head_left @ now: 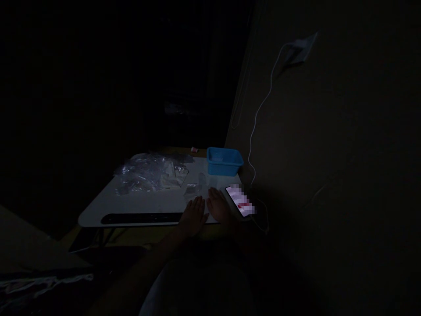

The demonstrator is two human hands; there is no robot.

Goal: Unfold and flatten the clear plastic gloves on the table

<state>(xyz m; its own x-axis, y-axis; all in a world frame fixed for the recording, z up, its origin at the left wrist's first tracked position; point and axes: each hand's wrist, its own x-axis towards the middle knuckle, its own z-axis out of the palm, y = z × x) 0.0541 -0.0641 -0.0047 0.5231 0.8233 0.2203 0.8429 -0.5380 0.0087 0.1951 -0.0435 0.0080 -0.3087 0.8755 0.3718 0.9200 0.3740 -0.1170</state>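
Two hands, left (pixel 194 216), right (pixel 219 206) — seemingly flat on table (pixel 131 205), phone (pixel 240 201) unreadable.

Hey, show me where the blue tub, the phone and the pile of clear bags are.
blue tub (pixel 223 169): head view, on its front wall.
phone (pixel 240 202): head view, middle of its lit screen.
pile of clear bags (pixel 148 175): head view, middle of the heap.

dark room, white table (pixel 131 206), bare wall (pixel 329 153), socket (pixel 301 46), white cable (pixel 263 105)
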